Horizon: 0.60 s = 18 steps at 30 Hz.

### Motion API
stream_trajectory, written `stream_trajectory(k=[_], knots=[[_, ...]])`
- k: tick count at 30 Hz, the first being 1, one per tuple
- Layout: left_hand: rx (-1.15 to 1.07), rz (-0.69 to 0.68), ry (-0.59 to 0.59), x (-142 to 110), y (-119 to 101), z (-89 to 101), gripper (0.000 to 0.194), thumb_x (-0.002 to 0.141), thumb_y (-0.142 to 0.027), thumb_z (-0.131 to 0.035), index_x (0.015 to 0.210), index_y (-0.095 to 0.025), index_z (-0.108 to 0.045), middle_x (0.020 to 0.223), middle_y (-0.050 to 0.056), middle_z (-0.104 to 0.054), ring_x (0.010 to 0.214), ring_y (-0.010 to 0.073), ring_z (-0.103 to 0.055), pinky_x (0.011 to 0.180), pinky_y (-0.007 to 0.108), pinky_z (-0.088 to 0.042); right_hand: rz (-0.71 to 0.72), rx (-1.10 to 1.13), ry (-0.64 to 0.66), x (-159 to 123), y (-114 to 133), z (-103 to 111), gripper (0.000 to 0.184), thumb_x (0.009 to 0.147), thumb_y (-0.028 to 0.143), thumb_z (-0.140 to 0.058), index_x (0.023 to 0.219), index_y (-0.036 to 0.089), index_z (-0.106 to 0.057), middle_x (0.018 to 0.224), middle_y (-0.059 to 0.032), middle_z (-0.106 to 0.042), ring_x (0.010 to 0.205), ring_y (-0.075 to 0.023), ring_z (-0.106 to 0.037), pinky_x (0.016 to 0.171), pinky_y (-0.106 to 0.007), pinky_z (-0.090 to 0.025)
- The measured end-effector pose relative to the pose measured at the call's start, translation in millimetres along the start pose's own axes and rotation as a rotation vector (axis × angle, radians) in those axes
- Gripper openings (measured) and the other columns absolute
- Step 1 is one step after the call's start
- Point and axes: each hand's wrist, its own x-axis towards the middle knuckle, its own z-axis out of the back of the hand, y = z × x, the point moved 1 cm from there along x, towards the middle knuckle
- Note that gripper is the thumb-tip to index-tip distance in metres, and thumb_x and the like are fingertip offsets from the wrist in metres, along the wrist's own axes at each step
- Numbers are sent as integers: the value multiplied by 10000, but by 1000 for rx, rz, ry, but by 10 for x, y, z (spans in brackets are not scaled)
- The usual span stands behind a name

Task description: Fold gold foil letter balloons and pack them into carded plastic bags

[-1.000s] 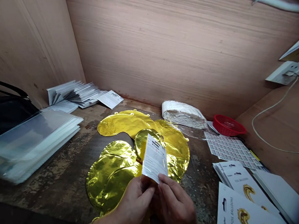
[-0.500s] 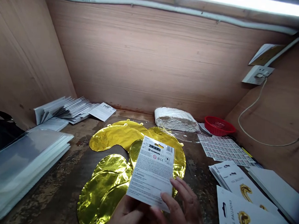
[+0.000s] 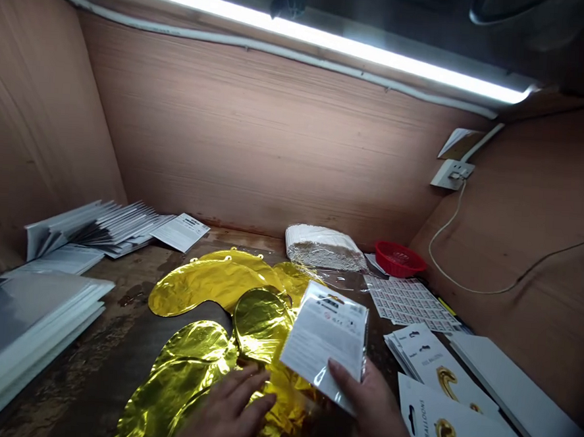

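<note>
My right hand [image 3: 377,408] grips a printed white card [image 3: 327,339] by its lower right side, thumb on the front. Clear glossy plastic shows along the card's edges, and small text covers the face towards me. Low in the middle, my left hand [image 3: 234,403] has its fingers stretched out over gold foil balloons [image 3: 184,357], holding nothing that I can see. Motion softens this hand a little, and I cannot tell whether it presses on the foil. The flat balloons overlap in the middle of the table, partly behind the card.
At left lie a stack of clear plastic bags [image 3: 32,334] and a fanned row of cards [image 3: 128,225]. Behind are a plastic-wrapped white bundle [image 3: 324,247] and a red basket [image 3: 399,259]. A sticker sheet [image 3: 410,301] and "Foil Balloons" cards [image 3: 458,420] sit at right.
The card has moved right and now hangs from my right hand alone. My left hand has come off it and moved left over the foil. The camera view has shifted and tilted.
</note>
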Motion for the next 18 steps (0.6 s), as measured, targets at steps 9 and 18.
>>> stream_trajectory(k=[9,18], knots=[[649,102,-32,296,392,528,542,943,-414,-447,1456,-251,-389,1522,83,-324,1433,371,-208,1101,714,-95,-76,-197,359,137,-84,-163,609,666,473,-761,1134,150,-542,831,-73,-695,588,-176,-601,420,-223,-400],[773,-386,-349,264,280,391,363,940,-320,-503,1291,-255,-567,1400,48,-538,1270,265,-510,1098,469,-377,589,-1136,-111,649,471,-128,209,865,319,-534,743,204,-658,780,-71,-648,751,-229,-596,731,-365,-463]])
